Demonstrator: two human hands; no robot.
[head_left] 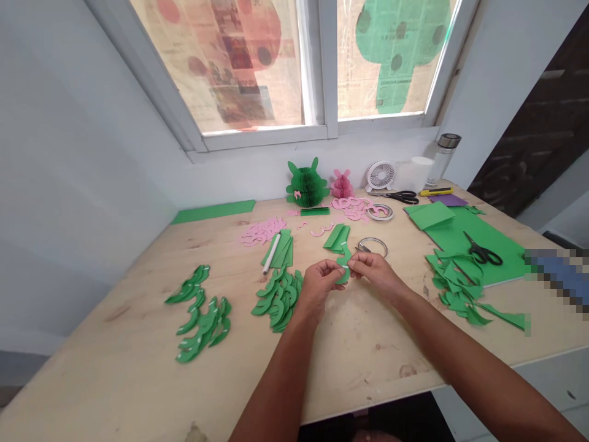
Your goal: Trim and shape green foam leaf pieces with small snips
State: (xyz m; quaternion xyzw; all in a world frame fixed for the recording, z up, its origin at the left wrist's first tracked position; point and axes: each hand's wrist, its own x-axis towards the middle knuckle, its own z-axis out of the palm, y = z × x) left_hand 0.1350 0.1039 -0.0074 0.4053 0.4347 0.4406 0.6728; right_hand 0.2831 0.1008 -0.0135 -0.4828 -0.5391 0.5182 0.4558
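Observation:
Between my two hands is a small curved green paper piece with whitish strips on it. My left hand pinches its left side between thumb and fingers. The fingertips of my right hand close on its right edge. Just left of my left hand lies a heap of green paper cutouts. Further left are more curved green cutouts bearing small white strips. Behind my hands sit folded green paper and a ring-shaped tape roll.
Green paper strips under a white pen and pink cutouts lie mid-table. Green and pink paper figures stand by the wall, near a small fan. Black scissors rest on green sheets, beside green scraps.

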